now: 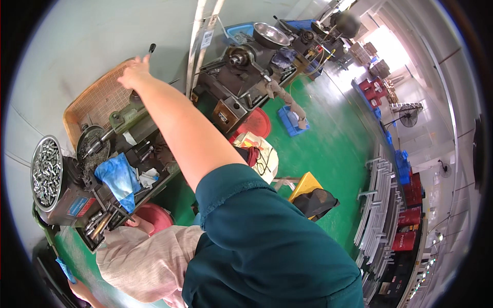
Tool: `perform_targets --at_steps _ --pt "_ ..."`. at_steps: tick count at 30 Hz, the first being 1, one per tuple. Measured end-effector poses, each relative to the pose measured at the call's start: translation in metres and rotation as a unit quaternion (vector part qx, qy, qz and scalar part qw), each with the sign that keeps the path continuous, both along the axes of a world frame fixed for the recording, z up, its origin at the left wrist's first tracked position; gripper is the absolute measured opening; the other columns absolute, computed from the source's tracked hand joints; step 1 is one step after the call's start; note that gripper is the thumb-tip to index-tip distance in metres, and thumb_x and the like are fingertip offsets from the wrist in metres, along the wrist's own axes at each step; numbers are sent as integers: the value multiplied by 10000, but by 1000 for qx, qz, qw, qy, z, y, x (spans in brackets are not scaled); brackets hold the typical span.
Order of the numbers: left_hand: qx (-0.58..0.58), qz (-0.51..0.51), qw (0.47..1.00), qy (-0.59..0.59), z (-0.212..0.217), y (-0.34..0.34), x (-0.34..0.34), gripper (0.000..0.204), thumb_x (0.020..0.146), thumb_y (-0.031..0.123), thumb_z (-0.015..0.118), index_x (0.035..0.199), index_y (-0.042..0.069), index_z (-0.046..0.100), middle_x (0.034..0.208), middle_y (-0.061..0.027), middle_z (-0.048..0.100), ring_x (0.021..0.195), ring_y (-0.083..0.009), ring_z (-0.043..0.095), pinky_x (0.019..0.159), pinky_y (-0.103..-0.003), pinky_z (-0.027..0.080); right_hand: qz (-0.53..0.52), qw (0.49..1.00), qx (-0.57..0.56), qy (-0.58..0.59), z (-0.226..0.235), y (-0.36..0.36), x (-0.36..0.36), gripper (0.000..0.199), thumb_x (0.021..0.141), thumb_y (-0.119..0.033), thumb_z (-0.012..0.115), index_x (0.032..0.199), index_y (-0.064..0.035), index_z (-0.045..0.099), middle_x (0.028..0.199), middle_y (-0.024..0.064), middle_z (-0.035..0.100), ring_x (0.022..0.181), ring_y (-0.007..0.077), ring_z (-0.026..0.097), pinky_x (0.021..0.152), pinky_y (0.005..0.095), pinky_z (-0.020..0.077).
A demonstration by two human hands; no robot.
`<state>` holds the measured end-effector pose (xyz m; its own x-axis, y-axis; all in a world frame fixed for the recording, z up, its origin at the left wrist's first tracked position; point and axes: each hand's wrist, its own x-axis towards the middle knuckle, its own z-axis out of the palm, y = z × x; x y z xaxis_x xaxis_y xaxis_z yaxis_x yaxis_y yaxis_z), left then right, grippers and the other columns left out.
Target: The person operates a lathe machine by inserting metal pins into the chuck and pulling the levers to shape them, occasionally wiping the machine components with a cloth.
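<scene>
My right arm, in a dark teal sleeve, stretches to the upper left. My right hand (135, 75) is over the far end of an orange plastic basket (77, 105), its fingers spread and nothing visible in them. A lever's black knob (152, 48) stands just beyond the fingertips, apart from them. At the lower left edge my left hand (81, 290) is closed around the lower end of a blue-wrapped lever handle (65, 269); its fingers are partly hidden. Between the hands stands a small lathe (126, 118), with a blue cloth (119, 179) draped on its front.
A steel bowl of small metal cylinders (46, 174) sits at the left. Hand tools (102, 222) lie in a tray below the cloth. Beige fabric (149, 262) covers my lap. Another machine (239, 77), a red basin (254, 123) and a yellow stool (307, 186) are to the right.
</scene>
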<state>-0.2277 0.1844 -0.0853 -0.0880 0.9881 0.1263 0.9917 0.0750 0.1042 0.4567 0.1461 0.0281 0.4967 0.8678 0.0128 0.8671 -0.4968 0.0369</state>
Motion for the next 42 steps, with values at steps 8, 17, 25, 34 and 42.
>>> perform_targets --at_steps 8,17,25,34,42 --pt "55 -24 998 -15 -18 12 6 327 773 243 486 1036 52 520 915 -147 572 799 -308 554 637 -378 424 -33 997 64 -31 -16 -82 78 567 786 -549 290 1088 -122 510 1190 113 411 1196 247 234 964 486 113" --pt "77 7 996 34 31 -35 54 284 673 160 551 923 25 555 797 -192 575 740 -338 558 646 -385 450 18 997 61 -45 11 -152 52 437 747 -508 429 769 -106 601 757 104 591 739 260 569 629 361 457" --pt "74 75 993 -61 43 -44 70 169 636 74 506 788 99 575 702 -173 566 703 -355 543 623 -430 432 64 983 127 -114 -8 -168 52 440 776 -408 469 550 -30 481 561 189 513 561 368 511 496 444 388" --pt "76 77 992 -63 48 -44 75 94 630 50 513 718 77 527 671 -166 558 678 -359 539 597 -436 425 53 982 135 -119 -2 -163 38 451 784 -411 459 555 -23 488 559 193 513 553 374 509 500 446 389" --pt "88 70 991 -68 47 -42 78 95 614 43 519 704 71 523 663 -166 557 674 -358 537 595 -436 423 38 983 129 -127 -3 -165 35 456 781 -421 457 558 -25 496 563 195 516 558 373 514 513 449 397"
